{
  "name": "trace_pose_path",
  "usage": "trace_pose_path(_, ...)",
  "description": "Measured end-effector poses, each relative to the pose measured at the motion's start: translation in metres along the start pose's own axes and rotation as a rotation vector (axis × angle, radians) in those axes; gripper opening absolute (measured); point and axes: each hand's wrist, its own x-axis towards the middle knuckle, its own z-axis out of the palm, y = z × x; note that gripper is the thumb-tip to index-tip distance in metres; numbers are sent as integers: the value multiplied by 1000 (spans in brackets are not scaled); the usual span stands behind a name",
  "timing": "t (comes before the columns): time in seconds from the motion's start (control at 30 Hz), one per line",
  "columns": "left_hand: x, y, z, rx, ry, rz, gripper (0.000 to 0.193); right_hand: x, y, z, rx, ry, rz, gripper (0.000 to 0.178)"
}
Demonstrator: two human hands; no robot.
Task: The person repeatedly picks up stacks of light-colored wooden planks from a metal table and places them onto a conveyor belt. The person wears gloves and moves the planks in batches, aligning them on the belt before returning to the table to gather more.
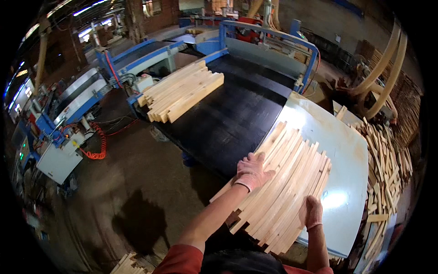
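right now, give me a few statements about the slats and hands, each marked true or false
1. The left hand is on the near slats, and the right hand is at their right edge. True.
2. Both hands are bare. False: both wear gloves.
3. The far stack lies on the black surface. True.
4. The near slats touch the far stack. False: part of the black surface shows between them.
5. A pale panel lies to the right of the black surface. True.

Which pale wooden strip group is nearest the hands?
The row under the pink-gloved left hand; the stack on the black belt and loose heaps lie farther.
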Motion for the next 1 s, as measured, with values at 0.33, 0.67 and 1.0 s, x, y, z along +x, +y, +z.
trace_pose_path(0.33,140,-130,-45,137,161,53,92,59,16,196,-13,33,45,24)
trace_pose_path(0.67,269,-281,-124,305,261,-29,96,150,42,405,1,-122,109,34)
trace_pose_path(1.0,325,-348,-170,375,215,-46,93,173,61,502,-155,-105,33,44)
